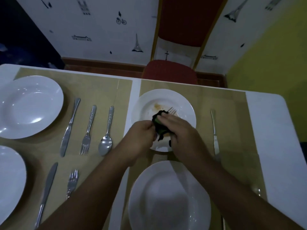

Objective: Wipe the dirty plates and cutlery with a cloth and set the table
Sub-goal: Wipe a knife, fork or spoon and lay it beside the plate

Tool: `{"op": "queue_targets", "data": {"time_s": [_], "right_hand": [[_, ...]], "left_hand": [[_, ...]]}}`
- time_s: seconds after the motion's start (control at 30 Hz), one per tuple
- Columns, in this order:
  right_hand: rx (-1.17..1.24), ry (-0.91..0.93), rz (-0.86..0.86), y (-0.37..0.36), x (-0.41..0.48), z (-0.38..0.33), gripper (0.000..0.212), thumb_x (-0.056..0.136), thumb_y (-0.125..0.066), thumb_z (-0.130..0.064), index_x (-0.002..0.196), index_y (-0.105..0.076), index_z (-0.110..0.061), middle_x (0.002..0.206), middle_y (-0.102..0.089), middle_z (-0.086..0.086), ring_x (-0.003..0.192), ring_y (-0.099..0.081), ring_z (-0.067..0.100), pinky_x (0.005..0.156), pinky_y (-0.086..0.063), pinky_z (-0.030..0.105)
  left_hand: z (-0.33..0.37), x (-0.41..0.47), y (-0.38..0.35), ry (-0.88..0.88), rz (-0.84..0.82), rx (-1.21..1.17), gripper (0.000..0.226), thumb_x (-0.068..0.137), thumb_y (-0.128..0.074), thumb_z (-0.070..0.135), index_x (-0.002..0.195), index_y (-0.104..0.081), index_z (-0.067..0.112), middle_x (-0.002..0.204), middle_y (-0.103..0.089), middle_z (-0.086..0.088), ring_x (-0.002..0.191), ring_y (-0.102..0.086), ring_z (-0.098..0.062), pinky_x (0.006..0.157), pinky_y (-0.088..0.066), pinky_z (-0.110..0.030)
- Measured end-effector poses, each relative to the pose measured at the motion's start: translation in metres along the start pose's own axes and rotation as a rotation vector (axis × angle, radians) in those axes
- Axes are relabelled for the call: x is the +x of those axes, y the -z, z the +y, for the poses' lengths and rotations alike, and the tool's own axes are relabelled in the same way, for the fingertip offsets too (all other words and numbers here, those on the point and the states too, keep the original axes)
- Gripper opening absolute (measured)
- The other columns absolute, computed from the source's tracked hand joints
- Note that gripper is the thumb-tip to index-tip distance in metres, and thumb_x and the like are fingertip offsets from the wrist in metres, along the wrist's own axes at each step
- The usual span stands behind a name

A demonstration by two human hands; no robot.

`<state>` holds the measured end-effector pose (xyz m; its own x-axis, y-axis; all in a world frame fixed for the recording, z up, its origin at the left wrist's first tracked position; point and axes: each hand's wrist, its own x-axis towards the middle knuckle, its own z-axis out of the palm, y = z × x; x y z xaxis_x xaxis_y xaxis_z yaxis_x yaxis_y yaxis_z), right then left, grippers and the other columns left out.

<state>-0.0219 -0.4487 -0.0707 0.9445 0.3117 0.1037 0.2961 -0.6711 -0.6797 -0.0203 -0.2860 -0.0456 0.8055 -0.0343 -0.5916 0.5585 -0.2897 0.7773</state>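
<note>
A dirty white plate (pixel 149 103) with an orange smear lies on the far right placemat. Over it my right hand (pixel 181 130) holds a dark green cloth (pixel 159 125) wrapped around a fork (pixel 172 111), whose tines stick out beyond the cloth. My left hand (pixel 141 136) grips the near end of the fork, hidden under the cloth. A clean white plate (pixel 167 196) sits in front of me. One knife (pixel 215 133) lies right of the dirty plate.
On the left placemat lie two clean plates (pixel 28 107) (pixel 10 181), a knife (pixel 69 128), fork (pixel 87 131) and spoon (pixel 106 135), plus a nearer knife (pixel 45 193) and fork (pixel 72 181). A red chair (pixel 169 70) stands beyond the table's far edge.
</note>
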Motion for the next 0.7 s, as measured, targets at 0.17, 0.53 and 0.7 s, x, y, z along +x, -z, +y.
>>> {"op": "queue_targets", "data": {"time_s": [0.17, 0.53, 0.7], "right_hand": [[-0.134, 0.036, -0.062, -0.004, -0.002, 0.015, 0.054, 0.083, -0.044, -0.004, 0.135, -0.05, -0.017, 0.143, -0.046, 0.001, 0.136, -0.035, 0.015, 0.111, -0.031, 0.034], [-0.003, -0.173, 0.248, 0.016, 0.008, -0.006, 0.057, 0.085, -0.047, 0.011, 0.135, -0.052, -0.016, 0.14, -0.05, -0.001, 0.132, -0.041, 0.008, 0.111, -0.032, 0.026], [-0.163, 0.035, -0.013, -0.001, -0.014, -0.012, 0.064, 0.079, -0.04, 0.005, 0.138, -0.048, -0.018, 0.146, -0.042, -0.003, 0.138, -0.03, 0.008, 0.112, -0.026, 0.025]], "left_hand": [[-0.015, -0.013, -0.002, 0.09, -0.02, -0.242, 0.031, 0.102, -0.043, 0.01, 0.089, -0.071, 0.011, 0.059, -0.051, 0.002, 0.043, -0.036, -0.009, 0.045, -0.025, -0.022], [-0.011, -0.018, 0.002, 0.077, 0.062, -0.081, 0.032, 0.103, -0.049, 0.026, 0.093, -0.078, 0.015, 0.07, -0.054, 0.004, 0.06, -0.046, -0.01, 0.054, -0.038, -0.025], [-0.011, -0.018, -0.002, -0.012, 0.027, -0.04, 0.028, 0.099, -0.052, 0.013, 0.075, -0.067, 0.013, 0.057, -0.053, 0.005, 0.053, -0.044, -0.012, 0.057, -0.036, -0.027]]}}
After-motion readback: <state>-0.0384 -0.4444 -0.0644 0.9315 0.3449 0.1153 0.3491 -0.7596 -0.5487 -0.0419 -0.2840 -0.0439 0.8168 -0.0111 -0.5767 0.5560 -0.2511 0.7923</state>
